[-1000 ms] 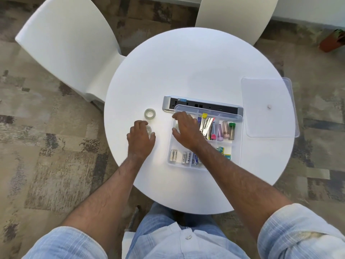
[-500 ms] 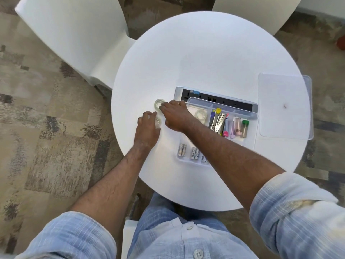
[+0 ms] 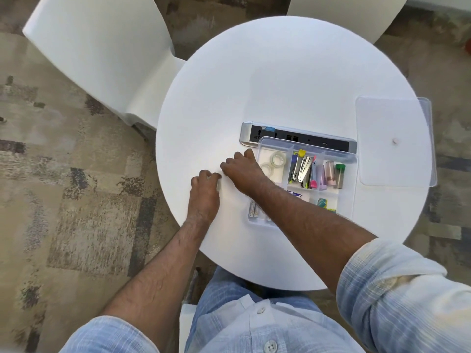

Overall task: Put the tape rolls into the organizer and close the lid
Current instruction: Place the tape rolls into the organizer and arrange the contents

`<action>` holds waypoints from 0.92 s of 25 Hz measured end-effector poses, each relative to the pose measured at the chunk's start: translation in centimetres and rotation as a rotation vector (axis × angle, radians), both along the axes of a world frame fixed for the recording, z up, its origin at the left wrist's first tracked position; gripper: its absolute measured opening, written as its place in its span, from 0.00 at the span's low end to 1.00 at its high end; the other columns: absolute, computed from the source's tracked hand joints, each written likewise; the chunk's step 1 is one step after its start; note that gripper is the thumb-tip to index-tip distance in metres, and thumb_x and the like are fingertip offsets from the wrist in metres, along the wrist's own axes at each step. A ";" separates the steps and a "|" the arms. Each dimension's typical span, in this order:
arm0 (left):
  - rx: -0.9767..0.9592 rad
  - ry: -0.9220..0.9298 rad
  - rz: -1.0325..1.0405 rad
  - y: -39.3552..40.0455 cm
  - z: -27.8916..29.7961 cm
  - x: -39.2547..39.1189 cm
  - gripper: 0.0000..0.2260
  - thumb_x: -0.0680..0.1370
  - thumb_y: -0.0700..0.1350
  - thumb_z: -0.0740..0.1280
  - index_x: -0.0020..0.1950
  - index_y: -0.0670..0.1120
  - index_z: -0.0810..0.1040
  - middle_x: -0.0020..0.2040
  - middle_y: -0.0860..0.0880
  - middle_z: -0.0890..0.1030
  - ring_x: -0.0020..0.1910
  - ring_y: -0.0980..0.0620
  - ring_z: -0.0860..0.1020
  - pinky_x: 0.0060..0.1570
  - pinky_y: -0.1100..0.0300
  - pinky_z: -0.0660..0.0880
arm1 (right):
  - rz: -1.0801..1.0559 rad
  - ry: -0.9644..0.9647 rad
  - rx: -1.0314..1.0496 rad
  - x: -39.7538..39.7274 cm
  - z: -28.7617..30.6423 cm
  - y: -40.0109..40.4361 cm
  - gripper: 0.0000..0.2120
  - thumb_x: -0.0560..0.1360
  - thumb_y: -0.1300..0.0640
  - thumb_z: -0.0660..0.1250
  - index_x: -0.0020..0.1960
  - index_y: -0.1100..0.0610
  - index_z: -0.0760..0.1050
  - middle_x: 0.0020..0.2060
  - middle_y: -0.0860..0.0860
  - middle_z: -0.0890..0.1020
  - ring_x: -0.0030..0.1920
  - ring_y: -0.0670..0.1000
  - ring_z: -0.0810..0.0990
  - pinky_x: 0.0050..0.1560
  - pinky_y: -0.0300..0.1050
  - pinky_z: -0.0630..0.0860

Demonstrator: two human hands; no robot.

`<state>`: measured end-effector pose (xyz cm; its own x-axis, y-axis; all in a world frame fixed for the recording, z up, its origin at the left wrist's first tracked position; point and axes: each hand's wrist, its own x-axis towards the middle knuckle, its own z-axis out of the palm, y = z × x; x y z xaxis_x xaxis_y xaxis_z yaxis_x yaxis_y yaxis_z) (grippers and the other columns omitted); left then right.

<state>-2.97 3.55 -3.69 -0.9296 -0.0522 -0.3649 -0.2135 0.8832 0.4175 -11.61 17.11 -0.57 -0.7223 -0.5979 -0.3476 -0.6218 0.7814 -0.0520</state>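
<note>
The clear organizer (image 3: 353,197) lies open on the round white table (image 3: 280,80). Two clear tape rolls (image 3: 278,158) lie in its far-left compartment. My left hand (image 3: 205,193) rests on the table left of the organizer, fingers curled over a tape roll whose pale edge (image 3: 218,184) just shows. My right hand (image 3: 243,171) reaches across beside the organizer's left wall, fingers bent down onto the table and touching my left hand. The roll that lay there is hidden under them. The clear lid (image 3: 393,118) lies flat at the table's right edge.
A grey power strip (image 3: 295,136) sits against the organizer's far side. Other compartments hold staplers, small tubes and batteries (image 3: 253,208). White chairs stand at the far left (image 3: 102,54) and far right (image 3: 344,14). The table's near rim is at my lap.
My right hand left the organizer, crossed left to the loose roll on the table and closed over it. That roll is out of sight now. My left hand stayed put.
</note>
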 end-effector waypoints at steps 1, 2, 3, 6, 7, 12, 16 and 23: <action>0.000 -0.004 0.003 0.0 0.1 0.3 0.23 0.78 0.31 0.65 0.71 0.45 0.75 0.67 0.42 0.73 0.62 0.38 0.72 0.55 0.47 0.76 | 0.004 -0.002 -0.008 0.3 -0.1 0.2 0.15 0.72 0.70 0.62 0.53 0.54 0.75 0.46 0.49 0.82 0.53 0.57 0.77 0.55 0.55 0.65; 0.001 -0.009 0.009 0.0 0.2 0.5 0.23 0.78 0.31 0.66 0.71 0.45 0.74 0.68 0.42 0.73 0.63 0.39 0.72 0.55 0.47 0.77 | 0.008 -0.002 -0.022 0.6 -0.2 0.3 0.15 0.71 0.71 0.62 0.52 0.55 0.75 0.45 0.49 0.82 0.52 0.57 0.77 0.54 0.55 0.64; 0.006 -0.013 0.021 0.1 0.3 0.6 0.24 0.77 0.31 0.65 0.72 0.46 0.73 0.68 0.43 0.73 0.63 0.39 0.72 0.55 0.46 0.77 | 0.011 0.004 -0.042 0.7 -0.3 0.5 0.16 0.70 0.72 0.62 0.52 0.55 0.74 0.44 0.49 0.82 0.50 0.57 0.77 0.53 0.55 0.64; 0.065 -0.010 0.081 0.1 1.1 0.5 0.24 0.77 0.32 0.67 0.72 0.46 0.71 0.68 0.44 0.73 0.65 0.40 0.71 0.59 0.44 0.77 | 0.005 0.040 -0.130 0.7 -0.2 0.8 0.16 0.67 0.73 0.62 0.48 0.56 0.72 0.38 0.50 0.81 0.45 0.58 0.77 0.48 0.54 0.63; 0.093 0.002 0.107 0.1 1.5 0.4 0.24 0.77 0.33 0.68 0.71 0.46 0.71 0.68 0.44 0.73 0.65 0.41 0.70 0.60 0.44 0.77 | -0.010 0.044 -0.173 0.7 0.0 1.0 0.16 0.67 0.73 0.63 0.48 0.55 0.72 0.37 0.50 0.80 0.43 0.58 0.77 0.47 0.53 0.62; 0.222 0.089 0.179 1.3 3.2 -0.4 0.27 0.74 0.36 0.74 0.71 0.43 0.70 0.69 0.45 0.74 0.66 0.40 0.71 0.61 0.48 0.73 | -0.084 0.068 -0.401 0.6 2.0 3.1 0.13 0.68 0.66 0.69 0.47 0.53 0.71 0.39 0.45 0.80 0.44 0.54 0.75 0.48 0.53 0.64; 0.258 0.108 0.147 4.3 4.4 -1.1 0.28 0.72 0.38 0.74 0.71 0.44 0.70 0.67 0.46 0.74 0.64 0.42 0.71 0.60 0.48 0.74 | -0.168 0.102 -0.482 0.6 3.3 7.1 0.14 0.69 0.62 0.73 0.49 0.52 0.71 0.42 0.46 0.80 0.46 0.54 0.74 0.49 0.52 0.63; 0.209 0.158 -0.066 9.5 5.3 -1.8 0.29 0.72 0.38 0.72 0.73 0.42 0.70 0.67 0.44 0.75 0.62 0.40 0.73 0.63 0.46 0.74 | -0.349 0.092 -0.420 1.0 3.8 13.3 0.16 0.70 0.62 0.74 0.50 0.51 0.70 0.44 0.46 0.80 0.48 0.54 0.74 0.52 0.53 0.65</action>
